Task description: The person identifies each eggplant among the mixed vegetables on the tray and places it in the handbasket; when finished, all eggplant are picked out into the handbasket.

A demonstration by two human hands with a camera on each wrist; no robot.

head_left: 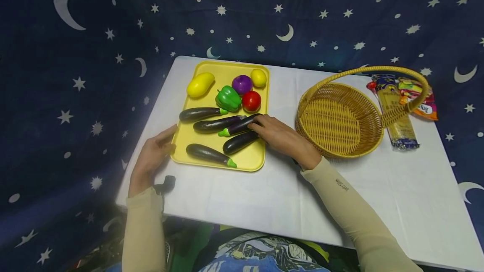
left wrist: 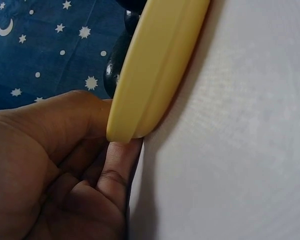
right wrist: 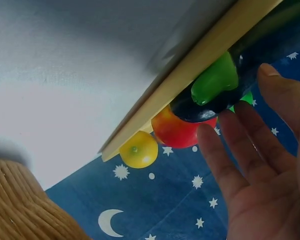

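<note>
A yellow tray [head_left: 181, 137] holds several dark purple eggplants, and my left hand [head_left: 153, 154] pinches its left rim, thumb on top and a finger underneath in the left wrist view. My right hand [head_left: 277, 135] reaches over the tray's right side, at the ends of two eggplants: an upper one [head_left: 238, 126] and a lower one [head_left: 240, 142]. In the right wrist view its fingers [right wrist: 240, 145] are spread and loosely extended right beside a dark eggplant [right wrist: 197, 109]. Another eggplant [head_left: 207, 153] lies along the tray's near edge, and more lie on the left.
Farther back on the tray are a yellow mango [head_left: 201, 85], green pepper [head_left: 228, 99], red tomato [head_left: 251, 101], purple round vegetable [head_left: 242, 84] and lemon [head_left: 259, 78]. A wicker basket [head_left: 332, 125] with a tall handle stands right, beside packaged noodles [head_left: 397, 112] and a colourful snack bag [head_left: 425, 108].
</note>
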